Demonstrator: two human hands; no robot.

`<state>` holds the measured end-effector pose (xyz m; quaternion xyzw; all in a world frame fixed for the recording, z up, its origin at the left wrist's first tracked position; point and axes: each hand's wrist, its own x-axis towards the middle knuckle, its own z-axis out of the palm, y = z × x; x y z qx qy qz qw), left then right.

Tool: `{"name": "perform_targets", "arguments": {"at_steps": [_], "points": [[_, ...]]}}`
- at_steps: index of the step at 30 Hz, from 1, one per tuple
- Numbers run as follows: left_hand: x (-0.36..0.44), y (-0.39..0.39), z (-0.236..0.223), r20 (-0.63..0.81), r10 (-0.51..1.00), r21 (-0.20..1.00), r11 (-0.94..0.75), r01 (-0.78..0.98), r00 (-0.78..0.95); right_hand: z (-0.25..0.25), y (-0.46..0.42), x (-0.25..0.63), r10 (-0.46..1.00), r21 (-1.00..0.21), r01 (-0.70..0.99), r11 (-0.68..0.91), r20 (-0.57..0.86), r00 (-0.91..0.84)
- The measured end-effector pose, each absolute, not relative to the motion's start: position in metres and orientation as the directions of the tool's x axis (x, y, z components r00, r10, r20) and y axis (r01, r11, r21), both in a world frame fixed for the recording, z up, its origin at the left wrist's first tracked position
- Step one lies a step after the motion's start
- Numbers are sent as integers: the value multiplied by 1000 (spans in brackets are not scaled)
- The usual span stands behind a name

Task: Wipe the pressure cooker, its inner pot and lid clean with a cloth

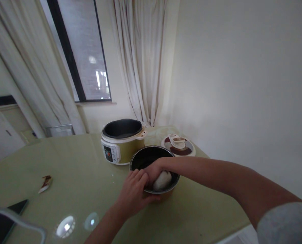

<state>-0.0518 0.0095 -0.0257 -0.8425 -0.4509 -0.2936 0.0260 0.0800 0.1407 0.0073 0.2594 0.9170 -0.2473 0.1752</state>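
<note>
A dark inner pot (151,151) stands on the table in front of the electric pressure cooker. My left hand (133,189) grips its near left rim, with the thumb low along the outer wall and the fingers over the edge. My right hand (154,172) reaches down inside the pot from the right, its fingers mostly hidden. Bunched against that hand is a white cloth (162,180), lying at the pot's near right inner side.
Behind the pot stands the cooker body (127,149), uncovered. Its round lid (178,145) lies to the right. On the green table (90,162) are a small white-and-brown scrap (46,183), a dark flat device (8,220) and a pale cable (21,220) at left.
</note>
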Motion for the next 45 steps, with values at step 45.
{"name": "perform_targets", "arguments": {"at_steps": [45], "points": [[-62,74,-10,351,778,192,-605,773,522,21,68,193,635,-335,540,772,429,-642]]}}
